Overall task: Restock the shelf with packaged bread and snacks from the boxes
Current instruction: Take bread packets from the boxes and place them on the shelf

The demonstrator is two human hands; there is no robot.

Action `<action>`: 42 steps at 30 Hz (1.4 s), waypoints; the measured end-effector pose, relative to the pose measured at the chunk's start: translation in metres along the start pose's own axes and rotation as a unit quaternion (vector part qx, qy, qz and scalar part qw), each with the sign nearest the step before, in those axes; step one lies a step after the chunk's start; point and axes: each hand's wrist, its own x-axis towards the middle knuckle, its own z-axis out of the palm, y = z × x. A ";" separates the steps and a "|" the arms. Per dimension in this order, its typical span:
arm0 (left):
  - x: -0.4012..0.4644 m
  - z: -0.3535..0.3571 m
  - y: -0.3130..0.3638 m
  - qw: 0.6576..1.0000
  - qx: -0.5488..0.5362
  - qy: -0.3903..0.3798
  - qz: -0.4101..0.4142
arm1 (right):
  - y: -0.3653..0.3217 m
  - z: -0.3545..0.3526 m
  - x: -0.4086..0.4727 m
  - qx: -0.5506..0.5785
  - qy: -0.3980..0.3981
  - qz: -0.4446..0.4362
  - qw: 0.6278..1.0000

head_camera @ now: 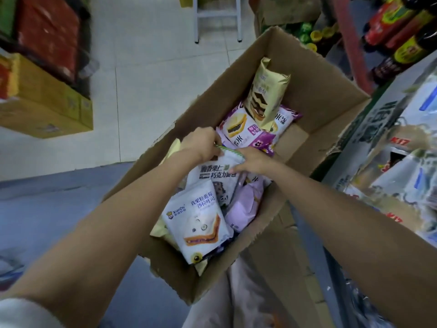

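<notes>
An open cardboard box (314, 74) stands on the floor, holding several bread packets. Both hands reach into it. My left hand (203, 143) pinches the top edge of a white chocolate-bread packet (212, 172). My right hand (253, 162) grips the same packet from its right side. In front of it lies a white blueberry-toast packet (201, 226). A purple packet (250, 131) and a gold packet (264, 91) lie at the far end of the box. A lilac packet (246, 204) sits against the right wall.
The shelf (390, 147) on the right carries packaged goods, with dark sauce bottles (406, 50) above it. Yellow and red cartons (40, 91) are stacked at the left. A white stool (217, 17) stands on the tiled floor beyond the box.
</notes>
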 end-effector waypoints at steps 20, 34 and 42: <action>-0.047 -0.037 0.008 0.990 0.106 0.009 -0.090 | -0.040 -0.042 -0.055 -0.118 0.298 0.077 0.944; -0.138 -0.109 0.067 0.946 -0.251 0.180 0.101 | -0.086 -0.041 -0.221 0.119 0.442 -0.118 0.881; -0.230 -0.142 0.163 0.858 -0.441 0.072 0.255 | -0.083 -0.049 -0.374 0.257 0.537 -0.172 0.785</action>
